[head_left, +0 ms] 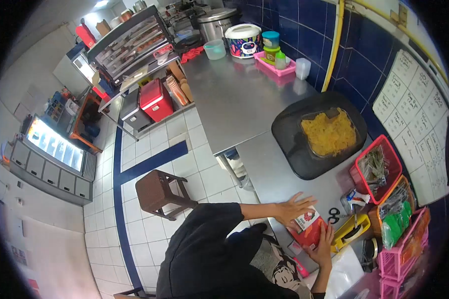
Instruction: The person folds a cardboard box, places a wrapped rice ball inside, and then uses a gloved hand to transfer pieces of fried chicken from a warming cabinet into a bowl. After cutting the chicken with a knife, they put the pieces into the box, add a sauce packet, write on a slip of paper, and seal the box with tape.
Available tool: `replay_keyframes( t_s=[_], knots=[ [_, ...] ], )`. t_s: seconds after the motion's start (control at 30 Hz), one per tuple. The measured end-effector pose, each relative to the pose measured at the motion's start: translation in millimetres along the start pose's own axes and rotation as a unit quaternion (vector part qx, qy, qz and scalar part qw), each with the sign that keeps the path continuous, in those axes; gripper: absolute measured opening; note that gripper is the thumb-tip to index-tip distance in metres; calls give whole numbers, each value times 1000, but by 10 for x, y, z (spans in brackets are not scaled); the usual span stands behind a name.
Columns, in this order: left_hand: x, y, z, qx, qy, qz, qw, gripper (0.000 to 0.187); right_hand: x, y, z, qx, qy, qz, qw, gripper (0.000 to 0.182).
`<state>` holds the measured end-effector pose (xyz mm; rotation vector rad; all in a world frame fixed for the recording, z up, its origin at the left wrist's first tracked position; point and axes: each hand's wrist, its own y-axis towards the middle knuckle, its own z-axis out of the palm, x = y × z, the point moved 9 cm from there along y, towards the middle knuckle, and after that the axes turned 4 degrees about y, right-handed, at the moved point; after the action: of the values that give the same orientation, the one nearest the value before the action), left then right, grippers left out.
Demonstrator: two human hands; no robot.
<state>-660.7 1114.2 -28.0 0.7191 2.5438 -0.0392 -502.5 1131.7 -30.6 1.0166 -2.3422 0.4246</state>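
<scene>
A flat red packet with a white printed label (312,230) lies low over the steel table in front of me. My left hand (292,210) rests across its upper left edge, fingers spread and stretched over the label end. Along the lower right edge, my right hand (322,246) holds the packet between thumb and fingers. Black-handled scissors (334,216) lie just beyond it. A yellow tape dispenser (350,233) stands close to my right hand. Beneath the packet, a small pink-edged item (300,266) is partly hidden.
A black tray (289,149) carries yellow food (329,132). Along the wall stand a red basket (376,167) with small packets, a pink basket (391,261) and a spray bottle (356,198). A rice cooker (243,41) is farther back; a brown stool (157,192) stands left.
</scene>
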Motion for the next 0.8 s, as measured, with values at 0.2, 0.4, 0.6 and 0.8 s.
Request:
replay_keyframes(
  t_s=[0.2,0.4,0.6,0.8],
  knots=[
    [-3,38,137,127,-11,85,988,126,136,22,-84,122,-78,18,989,117],
    [37,90,206,117,37,84,989,122,4,61,-100,141,-16,4,990,114],
    [-54,62,45,161,33,84,983,111,154,-97,11,43,-61,-17,997,105],
    [3,81,157,162,-6,96,982,105,147,-284,161,-51,-9,-22,998,73]
  ],
)
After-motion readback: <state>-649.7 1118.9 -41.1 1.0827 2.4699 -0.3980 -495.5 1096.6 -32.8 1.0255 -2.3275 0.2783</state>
